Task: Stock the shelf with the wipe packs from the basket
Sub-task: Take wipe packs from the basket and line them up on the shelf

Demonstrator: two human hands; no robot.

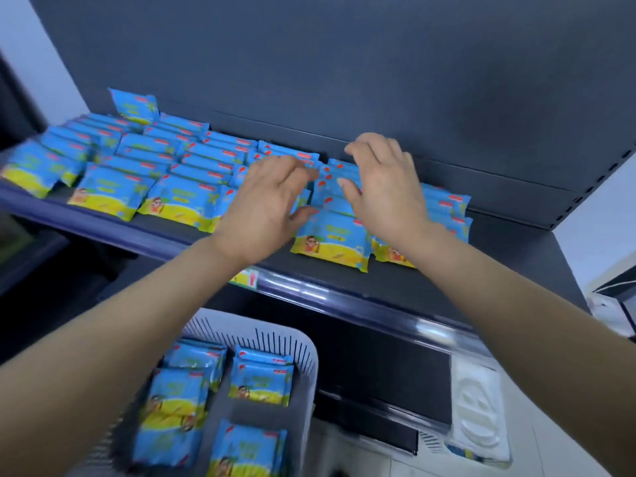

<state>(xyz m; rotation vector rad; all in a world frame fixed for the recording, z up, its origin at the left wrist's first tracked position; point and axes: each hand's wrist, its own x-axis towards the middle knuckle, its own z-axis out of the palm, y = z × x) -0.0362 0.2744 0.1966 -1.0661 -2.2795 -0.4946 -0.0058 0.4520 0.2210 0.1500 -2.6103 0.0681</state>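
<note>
Blue and yellow wipe packs (179, 197) lie in several overlapping rows on the dark shelf (395, 287). My left hand (265, 208) hovers over the shelf with fingers spread, holding nothing. My right hand (382, 187) is beside it, also spread, over a row of packs (330, 242) that lies between the two hands. Another short row (447, 208) shows behind my right wrist. Below, the pale slatted basket (303, 346) holds several more packs (261, 380).
The shelf's right part (509, 256) is bare, up to the perforated upright (585, 197). A dark back panel (344, 80) rises behind the rows. A white moulded object (478, 404) sits low right. A price tag (246, 277) is on the shelf's front rail.
</note>
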